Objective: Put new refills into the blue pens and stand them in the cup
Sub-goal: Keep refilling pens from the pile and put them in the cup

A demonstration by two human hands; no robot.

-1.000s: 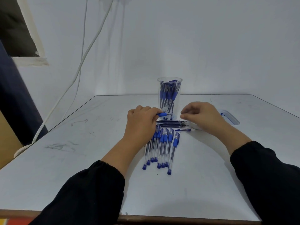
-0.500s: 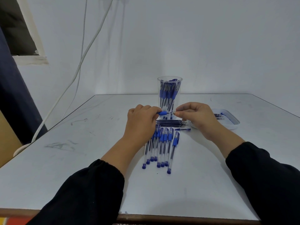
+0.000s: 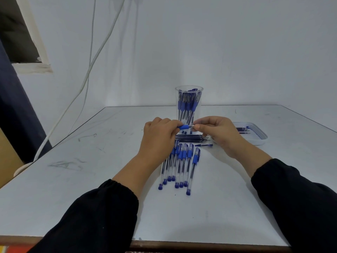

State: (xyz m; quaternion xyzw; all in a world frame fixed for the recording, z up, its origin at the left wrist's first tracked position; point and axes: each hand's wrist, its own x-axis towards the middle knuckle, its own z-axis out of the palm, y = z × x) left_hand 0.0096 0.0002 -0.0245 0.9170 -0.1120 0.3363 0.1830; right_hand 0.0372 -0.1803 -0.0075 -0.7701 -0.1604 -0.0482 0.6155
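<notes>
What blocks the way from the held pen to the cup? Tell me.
Nothing visible does. The left hand grips the pen by its blue grip while the right hand pinches its tip, just in front of the cup. The cup's rim is uncovered, though pens already crowd the inside.

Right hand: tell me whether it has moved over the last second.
Yes. The right hand has moved left, toward the clear plastic cup, and its fingers now pinch the tip of the blue-gripped pen.
</notes>
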